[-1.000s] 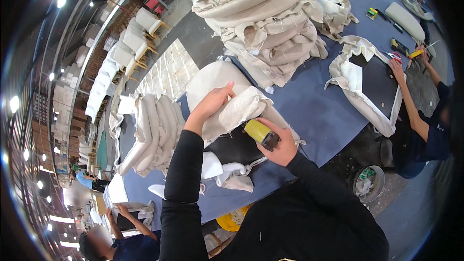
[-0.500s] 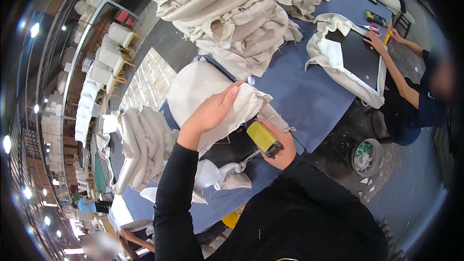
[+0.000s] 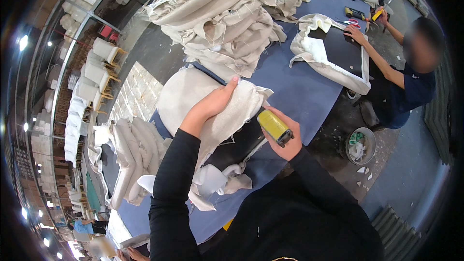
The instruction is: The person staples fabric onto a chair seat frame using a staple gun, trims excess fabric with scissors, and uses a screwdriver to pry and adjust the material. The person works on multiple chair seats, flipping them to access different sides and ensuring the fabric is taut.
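A seat pad in beige fabric (image 3: pixel 176 92) lies on the blue-grey table, its loose cloth edge folded over a dark base board (image 3: pixel 237 151). My left hand (image 3: pixel 212 105) grips that fold, thumb on top; its other fingers are mostly hidden. Wrapped in my right hand (image 3: pixel 290 149) is a yellow and black staple gun (image 3: pixel 274 124), its nose reaching toward the cloth edge. Whether nose and cloth touch is hard to make out. White padding (image 3: pixel 210 176) and fabric scraps spread below the board.
Tall stacked beige covers (image 3: pixel 217 24) rise beyond the pad; more padded pieces (image 3: pixel 137 157) stack at left. Across the table (image 3: pixel 309 96), a co-worker's hand (image 3: pixel 355 34) rests on another seat (image 3: pixel 345 50) beside red-handled scissors (image 3: pixel 355 23). A scrap bucket (image 3: pixel 361 147) stands on the floor.
The whole view has shifted. My right hand has carried the staple gun a little rightward and farther from me along the cloth edge. The co-worker's other hand has lifted a yellow tool.
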The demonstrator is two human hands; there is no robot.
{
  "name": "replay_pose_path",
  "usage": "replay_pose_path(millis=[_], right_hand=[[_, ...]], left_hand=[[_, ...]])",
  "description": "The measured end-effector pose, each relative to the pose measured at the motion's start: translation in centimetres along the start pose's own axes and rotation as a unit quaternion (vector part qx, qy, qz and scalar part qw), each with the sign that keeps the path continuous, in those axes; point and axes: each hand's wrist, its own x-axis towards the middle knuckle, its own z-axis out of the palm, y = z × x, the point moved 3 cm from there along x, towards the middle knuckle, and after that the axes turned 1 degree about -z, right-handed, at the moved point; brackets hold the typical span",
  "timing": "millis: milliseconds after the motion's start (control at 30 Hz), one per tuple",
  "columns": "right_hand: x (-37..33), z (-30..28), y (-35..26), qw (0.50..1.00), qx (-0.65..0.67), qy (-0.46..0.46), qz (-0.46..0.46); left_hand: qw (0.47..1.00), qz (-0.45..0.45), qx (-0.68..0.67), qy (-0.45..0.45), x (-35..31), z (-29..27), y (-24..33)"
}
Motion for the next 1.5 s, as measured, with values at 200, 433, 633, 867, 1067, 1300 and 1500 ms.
replay_pose_path(millis=[200,433,633,867,1067,1300,1500], right_hand=[[0.5,1.5,2.6,1.0,0.008,-0.013,0.027],[2.6,-0.4,0.8,0.996,0.062,-0.049,0.039],[4.5,-2.3,-3.1,0.996,0.081,-0.024,-0.008],[7.9,-1.0,-1.3,0.986,0.138,-0.081,-0.047],[7.8,-0.9,-1.5,0.99,0.097,-0.095,-0.041],[7.6,-0.8,-1.2,0.991,0.072,-0.112,-0.025],[7.3,0.0,-1.0,0.99,0.099,-0.094,-0.027]], left_hand=[[0.979,0.074,0.158,0.103,-5.9,-0.1,4.8],[0.932,0.163,0.257,0.197,-6.7,1.3,6.1],[0.943,0.107,0.252,0.187,-6.8,0.6,5.7],[0.947,0.122,0.231,0.186,-6.1,0.3,5.0],[0.951,0.118,0.225,0.179,-6.4,0.6,5.2],[0.962,0.08,0.209,0.154,-6.8,0.8,5.8],[0.98,0.178,0.045,0.082,-5.0,-2.6,1.6]])
